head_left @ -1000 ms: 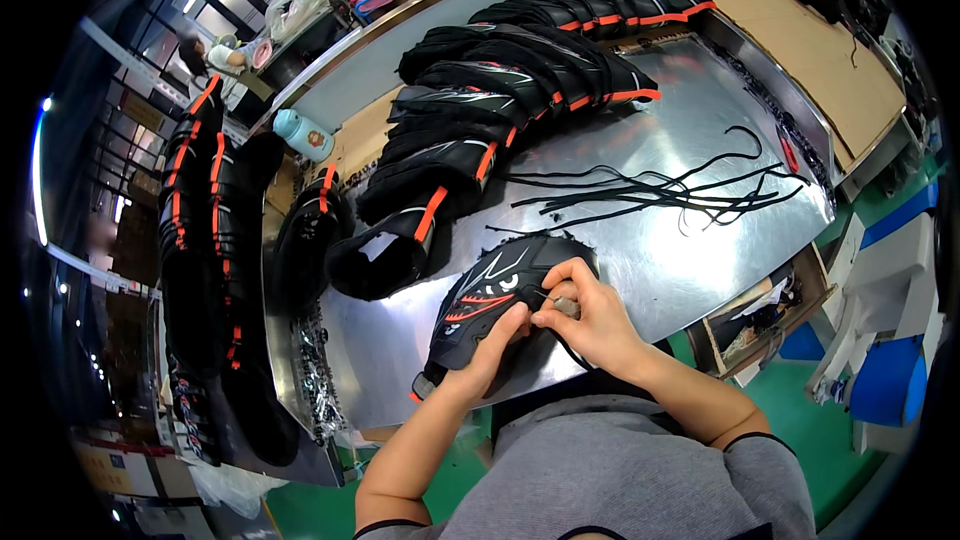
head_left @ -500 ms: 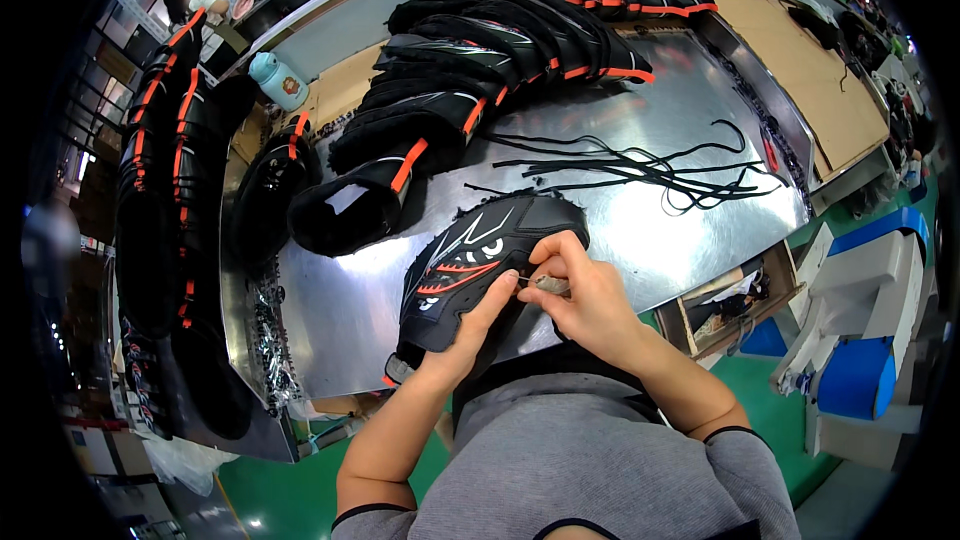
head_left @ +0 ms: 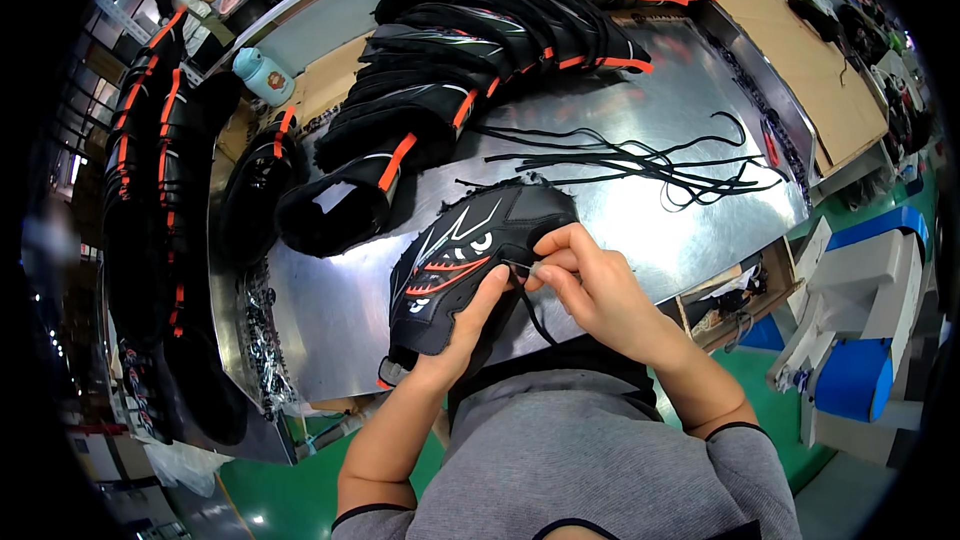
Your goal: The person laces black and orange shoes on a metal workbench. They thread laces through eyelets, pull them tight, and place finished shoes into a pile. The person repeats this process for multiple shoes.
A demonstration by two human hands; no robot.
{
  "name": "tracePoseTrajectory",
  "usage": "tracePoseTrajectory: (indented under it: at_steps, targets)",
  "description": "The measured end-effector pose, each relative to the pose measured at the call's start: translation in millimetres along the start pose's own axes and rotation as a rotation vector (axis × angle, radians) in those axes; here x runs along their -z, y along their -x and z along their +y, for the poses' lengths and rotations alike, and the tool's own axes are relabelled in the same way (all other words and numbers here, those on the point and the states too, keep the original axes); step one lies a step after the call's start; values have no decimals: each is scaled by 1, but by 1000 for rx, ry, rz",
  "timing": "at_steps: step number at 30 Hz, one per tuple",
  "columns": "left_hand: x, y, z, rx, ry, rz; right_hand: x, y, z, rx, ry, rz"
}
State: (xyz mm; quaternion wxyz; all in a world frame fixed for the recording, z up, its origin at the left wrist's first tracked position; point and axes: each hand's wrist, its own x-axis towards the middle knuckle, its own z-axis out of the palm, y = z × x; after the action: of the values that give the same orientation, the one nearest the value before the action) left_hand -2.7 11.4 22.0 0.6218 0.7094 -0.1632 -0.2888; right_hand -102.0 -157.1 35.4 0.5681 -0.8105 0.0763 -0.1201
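Observation:
A black shoe upper (head_left: 462,250) with a shark-like face in white and red sits in front of me, tilted on its side. My left hand (head_left: 466,325) is closed round its lower edge, thumb pressed near the lacing edge. Close by, my right hand (head_left: 592,285) pinches a thin metal hook tool (head_left: 522,267) whose handle is mostly hidden in the fingers. The tool's tip meets the upper beside my left thumb. A black lace (head_left: 535,312) hangs from that edge toward my lap. More black laces (head_left: 640,165) lie loose on the metal tabletop (head_left: 690,250).
Nested black uppers with orange strips (head_left: 470,60) curve across the back of the table. Further rows (head_left: 170,200) stand at the left, near a light blue bottle (head_left: 263,76). An open drawer (head_left: 735,305) and a white-and-blue machine part (head_left: 855,340) are at the right. Someone stands far left.
The right hand has turned slightly, covering more of the tool's handle. A black lace now shows hanging below the upper's edge. The view has shifted a little.

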Motion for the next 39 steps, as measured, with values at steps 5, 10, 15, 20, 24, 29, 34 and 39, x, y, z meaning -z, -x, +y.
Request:
tracePoseTrajectory:
  at_steps: [5, 10, 15, 20, 24, 29, 34, 39]
  targets:
    - [-10, 1, -8, -389, -472, 43, 7, -13, 3, -43, 113, -70]
    - [-17, -5, -30, -524, -552, 46, -10, -30, 11, -82, 525, -288]
    - [15, -37, -28, 259, 166, -153, 31, -40, 0, -72, 740, -298]
    - [29, -61, -21, 444, 363, -299, 46, -42, 67, -188, 26, 54]
    - [23, -49, -5, 63, -227, -374, 33, -52, 98, -362, -378, 214]
    - [21, -31, -1, -415, -1080, -168, 22, -39, 107, -274, -326, 296]
    - [17, -20, 15, -628, -1035, -30, 1, -9, 77, -260, -126, -40]
    - [17, -9, 37, -793, -960, 70, -24, 13, 64, -193, -192, -206]
